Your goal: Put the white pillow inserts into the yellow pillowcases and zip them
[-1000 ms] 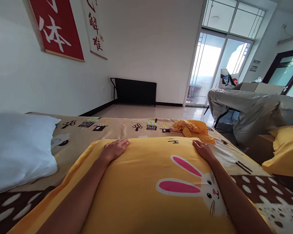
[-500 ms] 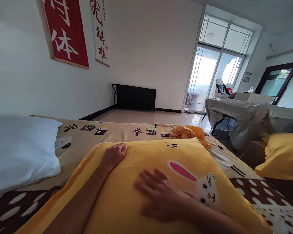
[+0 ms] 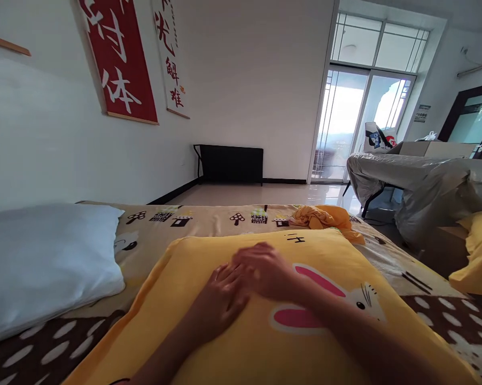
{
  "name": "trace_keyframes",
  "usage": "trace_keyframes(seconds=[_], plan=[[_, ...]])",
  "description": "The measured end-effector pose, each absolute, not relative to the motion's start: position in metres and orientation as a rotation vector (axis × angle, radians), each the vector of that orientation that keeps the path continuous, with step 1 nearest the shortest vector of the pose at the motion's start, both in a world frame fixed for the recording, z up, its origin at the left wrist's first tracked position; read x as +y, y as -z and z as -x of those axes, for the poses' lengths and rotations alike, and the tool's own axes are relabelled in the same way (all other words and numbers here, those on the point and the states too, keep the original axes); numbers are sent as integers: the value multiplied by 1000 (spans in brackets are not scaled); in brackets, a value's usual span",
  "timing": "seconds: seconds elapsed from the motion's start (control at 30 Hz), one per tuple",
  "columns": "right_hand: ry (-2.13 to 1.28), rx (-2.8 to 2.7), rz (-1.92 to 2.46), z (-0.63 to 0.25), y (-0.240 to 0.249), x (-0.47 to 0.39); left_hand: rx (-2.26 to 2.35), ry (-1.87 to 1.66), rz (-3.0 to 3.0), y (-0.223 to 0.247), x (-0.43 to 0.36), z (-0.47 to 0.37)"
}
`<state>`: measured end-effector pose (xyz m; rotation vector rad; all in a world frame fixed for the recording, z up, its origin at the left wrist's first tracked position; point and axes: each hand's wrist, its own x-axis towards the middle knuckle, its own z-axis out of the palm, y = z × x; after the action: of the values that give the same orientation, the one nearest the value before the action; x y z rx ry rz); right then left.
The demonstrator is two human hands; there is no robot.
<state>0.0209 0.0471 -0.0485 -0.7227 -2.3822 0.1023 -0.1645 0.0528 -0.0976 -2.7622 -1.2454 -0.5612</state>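
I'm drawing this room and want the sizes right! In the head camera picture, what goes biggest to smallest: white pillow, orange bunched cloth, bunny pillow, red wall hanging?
1. Bunny pillow
2. White pillow
3. Red wall hanging, its top cut off by the picture
4. Orange bunched cloth

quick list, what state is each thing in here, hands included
Yellow pillow: lying flat, plump
Left hand: on the yellow pillow, fingers extended
Right hand: blurred, partly over the left hand, contact unclear
White pillow: lying flat, plump
Orange cloth: bunched up
Blanket: spread out
Table: draped in plastic
Red scroll: hanging unrolled
Glass doors: look shut, hard to be sure
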Motion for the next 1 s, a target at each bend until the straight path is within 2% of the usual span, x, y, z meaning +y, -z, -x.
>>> trace_keyframes(seconds=[0.13,0.23,0.43,0.67,0.8,0.87,1.0], plan=[[-13,-2213,1327,-93,58,86,-1192,548,2811,89,52,165],[-42,-2096,1602,-149,73,97,-1296,547,2775,88,60,164],[-62,-1893,1734,-224,100,94,-1672,678,2473,94,82,183],[-127,-1671,1927,-274,124,55,-1996,627,2367,95,76,269],[-65,-1606,1990,-254,97,27,-2103,696,2357,60,59,268],[58,-1693,1860,-215,74,19,-1973,763,2408,36,46,228],[125,-2110,1505,-115,47,15,-1596,570,2805,13,27,117]])
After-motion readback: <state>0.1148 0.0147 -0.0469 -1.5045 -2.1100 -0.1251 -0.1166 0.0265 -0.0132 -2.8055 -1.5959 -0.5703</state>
